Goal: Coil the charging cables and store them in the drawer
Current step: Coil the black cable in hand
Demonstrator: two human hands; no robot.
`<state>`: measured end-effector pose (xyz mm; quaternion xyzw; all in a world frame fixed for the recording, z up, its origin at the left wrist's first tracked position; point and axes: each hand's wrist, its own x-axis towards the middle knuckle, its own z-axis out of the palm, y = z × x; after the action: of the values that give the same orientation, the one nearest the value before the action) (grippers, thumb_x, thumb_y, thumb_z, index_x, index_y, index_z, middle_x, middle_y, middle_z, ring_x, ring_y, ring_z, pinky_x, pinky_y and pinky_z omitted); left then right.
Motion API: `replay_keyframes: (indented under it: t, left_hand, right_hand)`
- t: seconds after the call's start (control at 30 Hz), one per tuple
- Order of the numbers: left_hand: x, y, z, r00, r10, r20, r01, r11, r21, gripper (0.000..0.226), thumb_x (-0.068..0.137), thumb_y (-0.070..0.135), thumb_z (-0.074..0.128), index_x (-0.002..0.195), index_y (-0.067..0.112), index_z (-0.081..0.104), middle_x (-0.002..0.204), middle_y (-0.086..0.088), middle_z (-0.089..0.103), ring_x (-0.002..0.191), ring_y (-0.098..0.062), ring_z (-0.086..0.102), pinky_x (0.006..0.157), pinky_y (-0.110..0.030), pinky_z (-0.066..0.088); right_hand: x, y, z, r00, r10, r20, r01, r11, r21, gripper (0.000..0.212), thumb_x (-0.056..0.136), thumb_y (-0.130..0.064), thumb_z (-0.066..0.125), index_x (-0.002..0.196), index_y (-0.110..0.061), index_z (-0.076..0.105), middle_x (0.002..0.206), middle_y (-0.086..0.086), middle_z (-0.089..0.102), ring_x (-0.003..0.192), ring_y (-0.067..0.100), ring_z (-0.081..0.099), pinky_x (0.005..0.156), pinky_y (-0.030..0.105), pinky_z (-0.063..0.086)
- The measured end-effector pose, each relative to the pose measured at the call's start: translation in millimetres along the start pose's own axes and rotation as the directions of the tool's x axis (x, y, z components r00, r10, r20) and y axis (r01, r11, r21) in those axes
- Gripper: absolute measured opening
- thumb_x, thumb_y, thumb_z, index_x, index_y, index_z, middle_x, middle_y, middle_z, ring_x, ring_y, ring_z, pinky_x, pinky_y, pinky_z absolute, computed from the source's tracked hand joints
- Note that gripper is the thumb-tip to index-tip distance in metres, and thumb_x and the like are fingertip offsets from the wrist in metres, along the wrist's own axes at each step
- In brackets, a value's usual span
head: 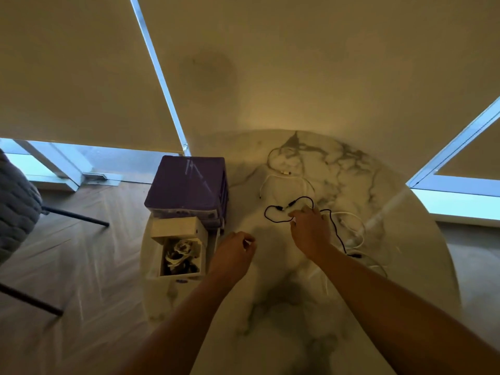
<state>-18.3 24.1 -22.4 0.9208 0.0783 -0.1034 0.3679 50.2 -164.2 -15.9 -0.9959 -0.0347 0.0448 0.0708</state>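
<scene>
Right hand (308,228) reaches forward over a round marble table (284,320), fingers curled down onto a black cable (278,209); whether they pinch the cord or only touch it cannot be told from the head view. Left hand (234,253) hovers nearer the body with fingers loosely curled and nothing visible in them.

Seen from the head camera, the black cable forms an open loop to the left of the right hand's fingertips, then runs under that hand and trails back along the right forearm, toward the table's right side. Its long run thus lies roughly from far-left to near-right, and the right hand is plainly the nearer one. White cables (351,226) lie tangled just right of the hand, crossing the black cord; another white cable (286,177) and a thin pale one sit farther back.

At the table's left edge stands a purple drawer unit (186,185), its open drawer (180,255) pulled toward the viewer and already holding coiled cords. Bare marble between the hands and in front of the drawer gives room for coiling; the drawer juts close to the table's rim, with wood floor (81,253) below.
</scene>
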Motion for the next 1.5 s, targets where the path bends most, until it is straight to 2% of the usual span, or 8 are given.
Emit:
replay_keyframes:
  t: [0.3,0.47,0.63,0.93,1.13,1.23,1.4,1.5]
  left_hand:
    - [15,0,-1,1.000,-0.002,0.024,0.001,0.999,0.032,0.021,0.095,0.033,0.052,0.109,0.027,0.066,0.108,0.005,0.063,0.092,-0.009,0.058,0.077,-0.024,0.047]
    - [14,7,0,0.999,0.034,0.040,-0.035,0.999,0.037,0.024,0.096,0.033,0.050,0.112,0.026,0.067,0.111,0.006,0.064,0.091,-0.006,0.057,0.080,-0.022,0.045]
    - [13,28,-3,1.000,0.027,-0.007,-0.027,0.999,-0.036,0.025,0.095,0.038,0.051,0.116,0.029,0.061,0.110,0.008,0.061,0.088,-0.003,0.056,0.072,-0.021,0.042]
    - [-9,43,-10,0.959,0.210,-0.190,-0.255,0.933,-0.255,0.074,0.080,0.025,0.075,0.139,0.032,0.031,0.114,0.018,0.049,0.089,0.003,0.058,0.069,-0.016,0.050]
    - [-27,40,-23,0.953,0.277,-0.123,-0.297,0.935,-0.194,0.020,0.087,0.026,0.067,0.097,0.042,0.060,0.111,0.011,0.060,0.091,0.000,0.059,0.072,-0.012,0.047]
    - [-37,40,-33,0.955,0.274,-0.115,-0.290,0.943,-0.162,0.012,0.089,0.029,0.063,0.093,0.040,0.064,0.099,0.018,0.056,0.086,0.004,0.054,0.071,-0.008,0.041]
    - [-44,40,-43,0.965,0.246,-0.095,-0.257,0.958,-0.127,0.008,0.087,0.038,0.063,0.085,0.038,0.070,0.090,0.016,0.050,0.089,-0.002,0.049,0.076,-0.013,0.038]
    - [-52,54,-47,0.984,0.179,0.015,-0.167,0.940,-0.297,0.019,0.094,0.035,0.054,0.082,0.033,0.069,0.088,0.012,0.064,0.083,0.005,0.056,0.071,-0.008,0.037]
  right_hand:
    - [15,3,5,0.969,-0.222,0.110,0.248,0.891,-0.381,0.029,0.092,-0.018,0.049,0.115,-0.026,0.063,0.118,-0.001,0.056,0.119,0.026,0.042,0.104,0.040,0.027]
    - [17,-6,-6,0.969,-0.183,-0.168,0.212,0.961,0.176,0.018,0.089,-0.029,0.062,0.104,-0.024,0.072,0.103,0.000,0.059,0.104,0.021,0.051,0.088,0.035,0.042]
    - [12,-21,-40,0.997,0.060,-0.057,0.000,0.686,0.728,0.017,0.085,-0.023,0.070,0.100,-0.017,0.074,0.096,-0.002,0.066,0.089,0.011,0.060,0.074,0.019,0.048]
    - [-27,-28,-66,0.978,0.132,0.163,-0.201,0.358,0.912,0.029,0.082,-0.017,0.073,0.109,-0.008,0.067,0.085,0.007,0.072,0.065,0.013,0.067,0.062,0.017,0.055]
    - [-50,-17,-65,0.885,0.166,0.435,-0.432,-0.055,0.900,0.065,0.067,-0.004,0.084,0.120,0.005,0.046,0.078,0.021,0.069,0.053,0.023,0.064,0.054,0.032,0.054]
    - [-65,-12,-68,0.879,0.126,0.460,-0.440,-0.160,0.884,0.049,0.074,-0.001,0.077,0.116,0.005,0.051,0.079,0.018,0.066,0.058,0.024,0.061,0.057,0.032,0.053]
    - [-86,-8,-73,0.919,0.043,0.392,-0.390,-0.043,0.920,0.024,0.094,-0.006,0.051,0.109,-0.003,0.069,0.085,0.010,0.069,0.071,0.021,0.062,0.070,0.032,0.053]
    - [-94,-13,-74,0.943,0.051,0.330,-0.332,0.238,0.913,0.025,0.091,-0.008,0.055,0.104,-0.023,0.070,0.095,0.001,0.072,0.079,0.015,0.064,0.077,0.033,0.052]
